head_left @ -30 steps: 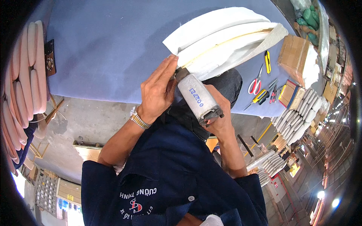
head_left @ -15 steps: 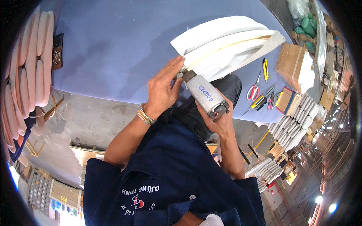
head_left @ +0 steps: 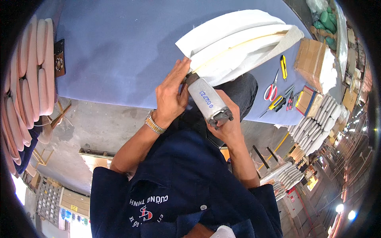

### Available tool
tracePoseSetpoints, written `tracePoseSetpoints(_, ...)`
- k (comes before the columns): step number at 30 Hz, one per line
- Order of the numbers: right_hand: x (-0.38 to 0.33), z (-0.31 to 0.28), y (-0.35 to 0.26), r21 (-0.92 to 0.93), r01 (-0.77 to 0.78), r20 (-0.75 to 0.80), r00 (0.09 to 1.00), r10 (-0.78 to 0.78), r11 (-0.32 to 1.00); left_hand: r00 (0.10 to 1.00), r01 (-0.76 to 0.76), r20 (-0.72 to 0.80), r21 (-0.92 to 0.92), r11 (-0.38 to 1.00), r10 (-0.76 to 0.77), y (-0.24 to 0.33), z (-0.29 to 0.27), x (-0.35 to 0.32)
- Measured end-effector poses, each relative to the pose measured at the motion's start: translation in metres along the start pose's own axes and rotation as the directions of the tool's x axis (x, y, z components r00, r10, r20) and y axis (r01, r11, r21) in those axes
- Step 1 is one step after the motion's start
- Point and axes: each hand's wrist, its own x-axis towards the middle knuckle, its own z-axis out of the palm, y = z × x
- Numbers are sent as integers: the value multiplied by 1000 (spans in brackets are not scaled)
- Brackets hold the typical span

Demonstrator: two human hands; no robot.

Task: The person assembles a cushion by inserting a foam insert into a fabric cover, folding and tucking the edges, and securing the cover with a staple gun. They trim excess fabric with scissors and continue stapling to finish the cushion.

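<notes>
A curved, padded frame piece (head_left: 238, 49) with white fabric lies on the blue-covered table, its near end toward me. A light wooden strip shows along its middle, and loose fabric flares out at both sides. My left hand (head_left: 172, 88) grips that near end, fingers along the fabric edge and thumb below. In my right hand (head_left: 230, 121) is a grey staple gun (head_left: 208, 99), held by its handle, which is mostly hidden by the body. Its dark nose is at the near end of the piece, close to my left fingers; whether it touches is unclear.
On the table's right lie a yellow utility knife (head_left: 283, 67), red-handled scissors (head_left: 271, 91), a yellow screwdriver (head_left: 274, 104) and other hand tools. Beyond them are a cardboard box (head_left: 308, 61) and a small wooden box (head_left: 307, 101). Pink padded pieces (head_left: 43, 79) are stacked at left.
The staple gun has shifted left, and its nose has come closer in to the near end of the piece. My left hand keeps its grip. The whole view has shifted slightly.
</notes>
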Motion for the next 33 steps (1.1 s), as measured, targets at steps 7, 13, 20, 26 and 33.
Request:
tracePoseSetpoints(7,-10,-15,14,62,17,-141,990,-8,998,1000,20,21,39,999,-21,4,-2,7)
tracePoseSetpoints(13,-63,-75,28,179,-340,-522,763,382,923,995,86,-34,-110,990,-90,-4,6,-3)
tracePoseSetpoints(20,-66,-100,216,-87,-577,-714,605,353,812,998,-66,4,47,997,66,1,15,-14)
tracePoseSetpoints(26,-31,-98,260,63,-581,-691,561,455,812,990,-122,81,95,988,114,-5,23,-25)
tracePoseSetpoints(33,81,-155,146,109,-157,-788,589,182,982,972,-134,221,224,965,83,0,25,-40)
